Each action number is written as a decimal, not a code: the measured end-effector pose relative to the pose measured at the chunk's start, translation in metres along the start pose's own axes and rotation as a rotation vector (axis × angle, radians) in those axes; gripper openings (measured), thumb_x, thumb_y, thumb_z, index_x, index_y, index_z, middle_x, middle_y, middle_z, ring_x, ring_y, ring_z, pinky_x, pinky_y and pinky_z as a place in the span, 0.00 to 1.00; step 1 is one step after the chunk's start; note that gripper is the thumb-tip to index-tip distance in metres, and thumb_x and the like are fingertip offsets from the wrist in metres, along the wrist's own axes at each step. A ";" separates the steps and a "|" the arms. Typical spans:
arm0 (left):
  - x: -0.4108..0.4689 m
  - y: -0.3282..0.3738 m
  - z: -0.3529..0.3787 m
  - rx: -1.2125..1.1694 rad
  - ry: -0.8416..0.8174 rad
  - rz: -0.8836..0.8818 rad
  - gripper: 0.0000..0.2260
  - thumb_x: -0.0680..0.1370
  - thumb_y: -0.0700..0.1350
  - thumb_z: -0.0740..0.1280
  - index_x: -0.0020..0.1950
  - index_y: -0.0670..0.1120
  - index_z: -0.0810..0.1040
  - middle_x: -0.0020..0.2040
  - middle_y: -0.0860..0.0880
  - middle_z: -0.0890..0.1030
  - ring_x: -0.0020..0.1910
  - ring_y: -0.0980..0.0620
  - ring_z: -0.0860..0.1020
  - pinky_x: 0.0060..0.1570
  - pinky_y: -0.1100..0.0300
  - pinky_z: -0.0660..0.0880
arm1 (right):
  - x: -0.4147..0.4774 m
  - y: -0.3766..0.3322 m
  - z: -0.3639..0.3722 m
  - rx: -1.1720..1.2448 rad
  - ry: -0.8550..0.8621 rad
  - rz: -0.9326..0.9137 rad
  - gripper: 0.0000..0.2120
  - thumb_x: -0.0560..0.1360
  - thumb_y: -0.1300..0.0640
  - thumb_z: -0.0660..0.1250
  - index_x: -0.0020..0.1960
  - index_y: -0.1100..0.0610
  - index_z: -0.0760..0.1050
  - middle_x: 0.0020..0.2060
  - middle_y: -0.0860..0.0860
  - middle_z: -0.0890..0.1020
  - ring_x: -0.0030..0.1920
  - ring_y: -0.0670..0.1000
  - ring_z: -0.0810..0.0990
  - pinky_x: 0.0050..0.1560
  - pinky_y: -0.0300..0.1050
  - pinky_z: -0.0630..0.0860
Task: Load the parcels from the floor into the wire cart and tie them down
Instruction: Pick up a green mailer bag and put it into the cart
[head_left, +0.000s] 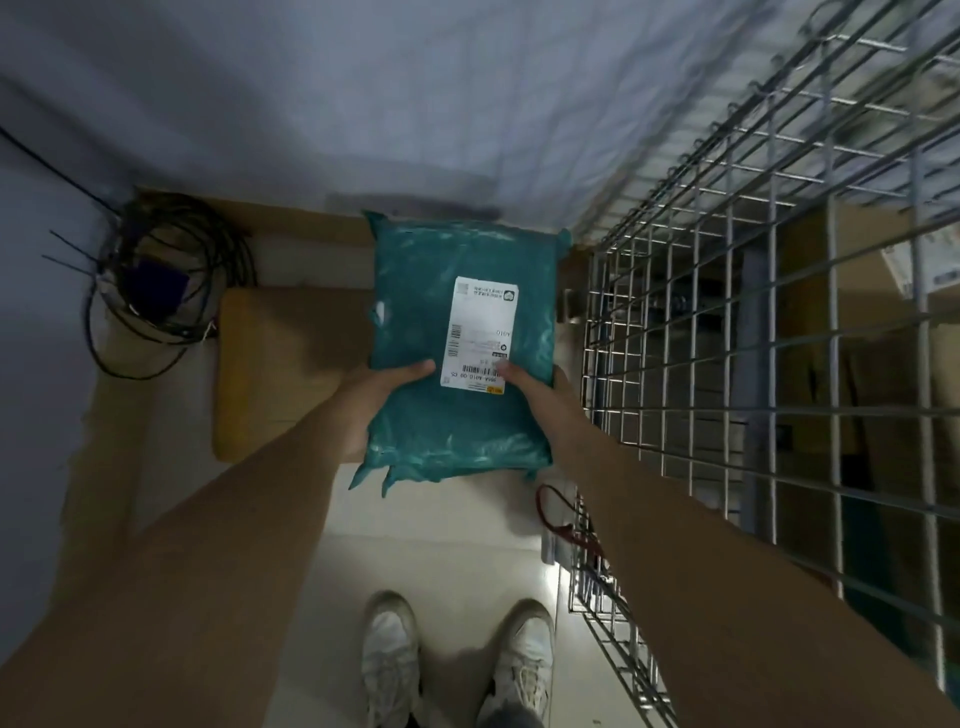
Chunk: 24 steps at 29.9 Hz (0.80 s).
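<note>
I hold a teal plastic mailer parcel (462, 312) with a white shipping label in front of me, above the floor. My left hand (374, 402) grips its left edge, thumb on top. At its right edge my right hand (537, 395) grips it too, with the thumb on the label's lower corner. The wire cart (753, 291) stands to the right, its mesh wall close to the parcel's right edge. Cardboard boxes (821, 312) show through the mesh inside it. A yellow-brown padded parcel (280, 374) lies on the floor left of the teal one.
A coil of black cables (156, 291) lies on the floor by the wall at the left. A red cord (558, 519) hangs at the cart's lower near corner. A cardboard sheet (306, 244) lies against the far wall. My two white shoes (457, 660) stand on pale tiles.
</note>
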<state>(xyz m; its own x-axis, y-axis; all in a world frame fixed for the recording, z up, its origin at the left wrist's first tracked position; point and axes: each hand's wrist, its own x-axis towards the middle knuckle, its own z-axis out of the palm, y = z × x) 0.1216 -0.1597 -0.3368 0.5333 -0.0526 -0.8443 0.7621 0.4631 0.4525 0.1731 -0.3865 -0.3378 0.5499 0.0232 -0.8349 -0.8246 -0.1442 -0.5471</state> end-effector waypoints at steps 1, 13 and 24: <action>0.002 0.000 0.000 -0.014 -0.012 -0.005 0.22 0.74 0.46 0.79 0.67 0.45 0.82 0.61 0.41 0.85 0.59 0.38 0.84 0.59 0.39 0.80 | 0.004 0.002 -0.002 0.013 -0.009 -0.003 0.40 0.61 0.39 0.84 0.69 0.46 0.75 0.54 0.46 0.87 0.53 0.51 0.87 0.56 0.55 0.84; -0.032 0.010 0.015 -0.020 0.025 0.161 0.20 0.76 0.43 0.77 0.68 0.46 0.81 0.60 0.44 0.86 0.58 0.41 0.85 0.55 0.45 0.83 | -0.021 -0.002 -0.004 0.136 -0.138 -0.046 0.37 0.64 0.46 0.85 0.70 0.44 0.74 0.56 0.49 0.87 0.57 0.55 0.86 0.58 0.62 0.82; -0.186 0.127 0.078 0.018 0.077 0.375 0.23 0.71 0.43 0.80 0.64 0.50 0.81 0.55 0.45 0.87 0.52 0.42 0.87 0.50 0.46 0.83 | -0.168 -0.139 -0.008 0.122 -0.103 -0.241 0.32 0.63 0.46 0.85 0.64 0.46 0.77 0.56 0.51 0.86 0.55 0.55 0.86 0.56 0.56 0.84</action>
<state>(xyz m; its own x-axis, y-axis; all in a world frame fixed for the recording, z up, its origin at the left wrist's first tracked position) 0.1476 -0.1600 -0.0996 0.7473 0.1846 -0.6383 0.5261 0.4223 0.7381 0.1962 -0.3786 -0.1211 0.7206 0.1439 -0.6783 -0.6851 -0.0023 -0.7284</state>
